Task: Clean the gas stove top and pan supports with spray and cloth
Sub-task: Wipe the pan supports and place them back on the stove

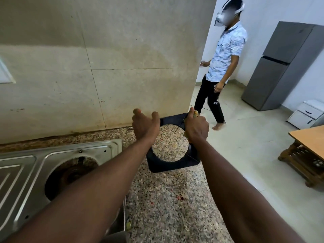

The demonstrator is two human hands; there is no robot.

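A black square pan support (157, 164) with a round opening lies flat on the speckled granite counter (166, 204), near the wall. My right hand (196, 128) grips a yellowish cloth (196, 113) and presses it on the support's right side. My left hand (144, 124) hovers over the support's far left corner with fingers loosely curled, holding nothing that I can see. The steel stove top (35, 171) sits at the left, its burner opening (70, 174) bare and rusty inside. No spray bottle is in view.
A beige tiled wall (105, 67) rises right behind the counter. The counter ends at the right, above a tiled floor. Another person (222, 64) walks there, near a grey fridge (280, 67), white drawers (306, 116) and a wooden table (308, 148).
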